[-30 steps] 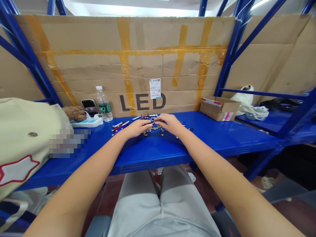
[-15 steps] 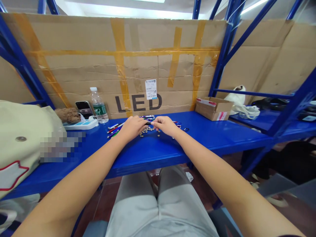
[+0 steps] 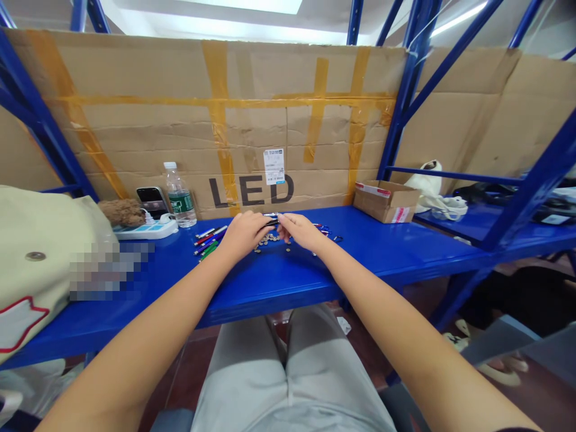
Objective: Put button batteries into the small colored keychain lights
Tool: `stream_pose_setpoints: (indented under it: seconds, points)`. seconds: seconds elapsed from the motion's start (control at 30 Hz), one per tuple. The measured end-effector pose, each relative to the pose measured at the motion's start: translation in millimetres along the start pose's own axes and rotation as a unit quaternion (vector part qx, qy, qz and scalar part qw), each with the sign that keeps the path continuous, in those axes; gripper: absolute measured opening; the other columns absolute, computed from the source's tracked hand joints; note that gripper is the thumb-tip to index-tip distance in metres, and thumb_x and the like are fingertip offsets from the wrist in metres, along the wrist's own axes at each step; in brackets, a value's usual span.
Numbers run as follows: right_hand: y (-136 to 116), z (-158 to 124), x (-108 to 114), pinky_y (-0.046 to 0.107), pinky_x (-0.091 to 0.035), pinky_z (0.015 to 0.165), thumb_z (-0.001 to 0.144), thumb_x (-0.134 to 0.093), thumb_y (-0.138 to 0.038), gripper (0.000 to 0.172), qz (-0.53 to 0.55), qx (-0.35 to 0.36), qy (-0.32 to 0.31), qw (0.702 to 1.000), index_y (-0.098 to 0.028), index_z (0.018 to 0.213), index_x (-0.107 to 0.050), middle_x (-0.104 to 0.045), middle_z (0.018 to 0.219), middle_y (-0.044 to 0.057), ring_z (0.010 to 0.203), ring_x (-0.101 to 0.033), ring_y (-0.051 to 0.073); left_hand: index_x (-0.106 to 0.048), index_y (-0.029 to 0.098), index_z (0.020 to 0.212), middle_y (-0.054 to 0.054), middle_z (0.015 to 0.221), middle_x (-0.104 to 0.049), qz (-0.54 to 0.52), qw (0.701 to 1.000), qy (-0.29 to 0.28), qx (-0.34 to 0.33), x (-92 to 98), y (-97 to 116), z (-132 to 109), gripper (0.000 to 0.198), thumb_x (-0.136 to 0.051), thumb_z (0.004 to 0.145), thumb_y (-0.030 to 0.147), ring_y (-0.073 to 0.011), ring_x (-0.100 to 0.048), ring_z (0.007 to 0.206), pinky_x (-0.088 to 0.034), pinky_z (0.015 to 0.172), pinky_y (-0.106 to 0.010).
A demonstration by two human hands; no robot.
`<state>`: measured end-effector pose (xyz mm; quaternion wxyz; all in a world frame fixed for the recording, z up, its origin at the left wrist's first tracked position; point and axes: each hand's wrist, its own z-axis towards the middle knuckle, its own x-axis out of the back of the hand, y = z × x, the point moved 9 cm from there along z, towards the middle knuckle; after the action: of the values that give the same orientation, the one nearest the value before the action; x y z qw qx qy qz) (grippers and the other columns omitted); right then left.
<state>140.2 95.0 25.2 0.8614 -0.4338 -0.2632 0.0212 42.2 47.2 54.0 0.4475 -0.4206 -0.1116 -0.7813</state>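
Observation:
My left hand (image 3: pixel 245 235) is closed around a slim black pen-like item (image 3: pixel 272 222) above the blue table. At the item's right end, the fingers of my right hand (image 3: pixel 299 231) are pinched together; anything small between them is too tiny to make out. Several small round metallic pieces (image 3: pixel 269 239) lie on the table beneath and between the hands. Left of my left hand is a group of coloured pens (image 3: pixel 209 241), red, blue and green. More small items (image 3: pixel 324 229) lie just beyond my right hand, partly hidden by it.
On the blue table (image 3: pixel 382 246), a water bottle (image 3: pixel 180 198), a power strip (image 3: pixel 148 229) and a phone (image 3: pixel 153 201) stand back left. A cream bag (image 3: pixel 54 240) fills the left side. An open cardboard box (image 3: pixel 386 201) sits back right. Taped cardboard (image 3: pixel 180 132) walls the rear.
The black item shows more between my hands, and my right fingers have curled in more at its end. The view has shifted slightly, and more of the pens at the left are visible.

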Motion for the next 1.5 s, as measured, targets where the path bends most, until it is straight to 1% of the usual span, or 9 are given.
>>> stream_pose_setpoints:
  seconds: [0.13,0.27,0.47,0.7,0.87,1.03,1.2,1.4,1.5]
  points:
    - [-23,-8,17,0.028,-0.041,0.072,0.092,-0.04,-0.044,0.031,-0.205,0.094,0.064,0.972,-0.018,0.086,-0.054,-0.063,0.081,0.005,0.077,-0.056,0.017,-0.066,0.019,0.107,-0.007,0.103,-0.069,-0.17,0.984,-0.05,0.019,-16.4,-4,0,0.036,-0.041,0.093,0.04,-0.0208,-0.06,0.092,-0.043,0.083,-0.032]
    - [-27,-12,10,0.029,-0.039,0.079,0.095,-0.036,-0.036,0.027,-0.277,0.139,0.018,0.95,-0.018,0.102,-0.055,-0.063,0.1,0.009,0.091,-0.057,0.019,-0.068,0.017,0.101,-0.005,0.091,-0.07,-0.268,0.956,-0.1,0.07,-25.1,-9,-3,0.04,-0.042,0.09,0.046,-0.0201,-0.061,0.083,-0.046,0.079,-0.031]
    - [-23,-11,-6,0.026,-0.036,0.069,0.095,-0.036,-0.031,0.029,-0.341,0.134,-0.04,0.93,-0.019,0.08,-0.057,-0.063,0.08,0.006,0.074,-0.054,0.017,-0.067,0.017,0.087,-0.002,0.073,-0.067,-0.317,0.93,-0.165,0.091,-37.2,-12,-12,0.043,-0.042,0.088,0.051,-0.0169,-0.059,0.067,-0.047,0.066,-0.027]
    - [-17,-9,-6,0.025,-0.036,0.067,0.095,-0.034,-0.033,0.034,-0.241,0.092,-0.019,0.966,-0.02,0.067,-0.049,-0.054,0.064,0.0,0.065,-0.049,0.015,-0.068,0.018,0.1,-0.006,0.092,-0.07,-0.216,0.972,-0.093,0.021,-27.8,-6,-7,0.033,-0.043,0.091,0.037,-0.0195,-0.062,0.083,-0.045,0.076,-0.029]
    - [-4,-3,-2,0.026,-0.038,0.066,0.094,-0.032,-0.039,0.037,-0.161,0.049,0.003,0.986,-0.02,0.065,-0.047,-0.05,0.059,-0.001,0.063,-0.048,0.014,-0.067,0.019,0.102,-0.009,0.095,-0.07,-0.029,0.998,-0.051,0.004,-15.5,5,-4,0.03,-0.042,0.093,0.033,-0.0218,-0.06,0.087,-0.04,0.074,-0.032]
    - [6,1,-1,0.026,-0.037,0.058,0.092,-0.034,-0.04,0.037,-0.072,-0.003,0.002,0.997,-0.021,0.061,-0.042,-0.043,0.052,-0.003,0.053,-0.041,0.012,-0.066,0.019,0.099,-0.01,0.084,-0.068,0.097,0.995,-0.005,-0.019,-3.1,16,-4,0.034,-0.036,0.096,0.034,-0.0226,-0.056,0.081,-0.032,0.066,-0.035]
    - [3,-3,-6,0.026,-0.035,0.052,0.093,-0.034,-0.043,0.041,-0.041,-0.019,-0.037,0.998,-0.022,0.058,-0.038,-0.039,0.047,-0.003,0.047,-0.036,0.011,-0.064,0.019,0.101,-0.009,0.079,-0.066,0.122,0.991,0.008,-0.058,3.4,20,-4,0.032,-0.033,0.097,0.026,-0.0213,-0.053,0.078,-0.028,0.063,-0.035]
    - [10,-10,-24,0.022,-0.023,0.039,0.094,-0.028,-0.04,0.037,0.12,-0.094,-0.118,0.981,-0.022,0.062,-0.032,-0.027,0.041,-0.008,0.038,-0.019,0.008,-0.062,0.022,0.106,-0.006,0.08,-0.068,0.152,0.984,0.035,-0.091,14.3,25,-6,0.032,-0.032,0.098,0.02,-0.019,-0.053,0.076,-0.026,0.061,-0.035]
    - [10,-9,-19,0.022,-0.026,0.041,0.094,-0.026,-0.043,0.038,0.075,-0.097,-0.107,0.987,-0.021,0.064,-0.035,-0.03,0.043,-0.007,0.039,-0.025,0.009,-0.064,0.022,0.104,-0.006,0.083,-0.069,0.165,0.983,0.043,-0.07,13.3,22,-4,0.03,-0.034,0.097,0.023,-0.0199,-0.055,0.078,-0.027,0.062,-0.035]
